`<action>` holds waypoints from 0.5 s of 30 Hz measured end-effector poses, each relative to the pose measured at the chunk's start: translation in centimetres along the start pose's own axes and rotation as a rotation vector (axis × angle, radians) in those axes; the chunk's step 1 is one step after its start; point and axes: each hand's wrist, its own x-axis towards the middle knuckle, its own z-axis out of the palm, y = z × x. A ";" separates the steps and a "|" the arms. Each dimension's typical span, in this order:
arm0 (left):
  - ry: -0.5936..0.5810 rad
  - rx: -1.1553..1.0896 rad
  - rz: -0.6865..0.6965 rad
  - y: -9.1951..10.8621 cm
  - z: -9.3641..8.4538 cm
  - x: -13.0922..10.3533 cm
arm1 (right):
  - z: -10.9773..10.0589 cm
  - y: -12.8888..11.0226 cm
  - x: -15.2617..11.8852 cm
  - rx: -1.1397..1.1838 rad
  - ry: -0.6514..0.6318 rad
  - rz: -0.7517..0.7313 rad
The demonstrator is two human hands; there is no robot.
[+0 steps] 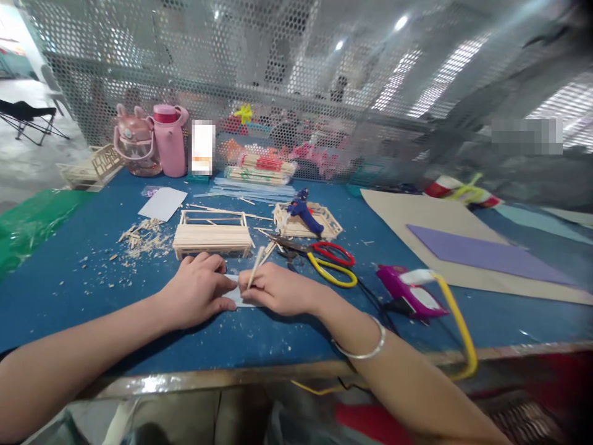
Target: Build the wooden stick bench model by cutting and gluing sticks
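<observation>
My right hand [282, 289] is closed around thin wooden sticks [256, 268] that slant upward from its fingers. Under its fingertips lies a small pale sheet [238, 295] on the blue table. My left hand [200, 290] rests at the left edge of that sheet, fingers bent and a little apart, thumb and forefinger near its surface; nothing shows between them. Just behind my left hand stands a small bench-like model [210, 238] made of sticks. Scissors [319, 253] with one red and one yellow handle lie behind my right hand.
A blue glue gun [306, 213] lies on a stick frame [331, 225]. Wood scraps [146, 238] and a white card [163, 204] are at the left. A purple device [410, 293], purple sheet [486, 256] and beige board [393, 213] lie right. Pink bottle [170, 145] stands behind.
</observation>
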 end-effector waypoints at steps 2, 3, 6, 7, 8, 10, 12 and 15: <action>-0.003 -0.005 -0.004 -0.1 0.1 0.0 | -0.2 -0.1 -0.1 0.006 -0.059 0.021; -0.004 -0.007 -0.004 -0.1 0.1 0.0 | -0.4 -0.1 -0.2 0.007 -0.082 0.039; -0.006 -0.006 -0.003 -0.2 0.1 0.0 | -0.5 -0.2 -0.4 0.023 -0.085 0.043; -0.005 -0.005 -0.004 -0.1 0.1 0.0 | -0.5 -0.3 -0.5 0.032 -0.074 0.025; -0.006 -0.005 -0.007 -0.1 0.1 0.0 | -0.5 -0.3 -0.5 0.040 -0.066 0.008; -0.007 -0.006 -0.012 -0.1 0.1 0.0 | -0.4 -0.3 -0.5 0.044 -0.073 -0.003; -0.008 -0.008 -0.011 -0.1 0.1 0.0 | -0.4 -0.3 -0.5 0.034 -0.098 0.021; -0.017 -0.003 -0.004 0.0 0.1 0.1 | -0.3 -0.4 -0.4 0.034 -0.090 0.033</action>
